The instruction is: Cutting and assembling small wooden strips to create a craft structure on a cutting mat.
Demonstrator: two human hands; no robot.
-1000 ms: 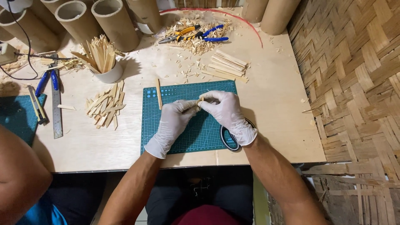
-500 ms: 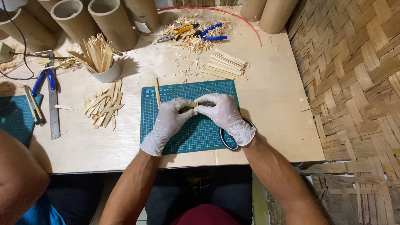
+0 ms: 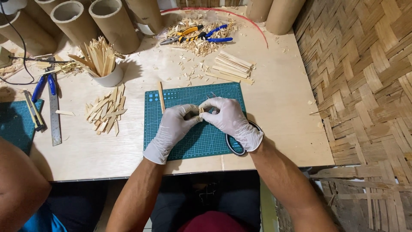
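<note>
My 2 gloved hands meet over the green cutting mat (image 3: 195, 129) on the pale wooden table (image 3: 279, 99). My left hand (image 3: 174, 126) and my right hand (image 3: 229, 120) pinch a small piece of bamboo (image 3: 201, 110) between thumbs and fingertips, fingers curled in narrow around it, just above the mat's middle. How much of the piece is hidden inside my fingers, I cannot tell.

A single bamboo stick (image 3: 161, 97) lies on the mat's upper left corner, near my left hand but apart from it. A dark ring-shaped object (image 3: 234, 146) rests at the mat's right edge, partly under my right wrist.

To the left of the mat lies a loose pile of bamboo strips (image 3: 105, 112), and above it stands a white cup (image 3: 109, 78) filled with upright strips. A neater stack of sticks (image 3: 231, 66) sits above the mat. Pliers with yellow and blue handles (image 3: 197, 35) lie among shavings at the far edge, beside tall cardboard tubes (image 3: 113, 23). A metal ruler (image 3: 54, 114) lies at far left, and another person's arm (image 3: 19, 189) shows at the lower left corner.
</note>
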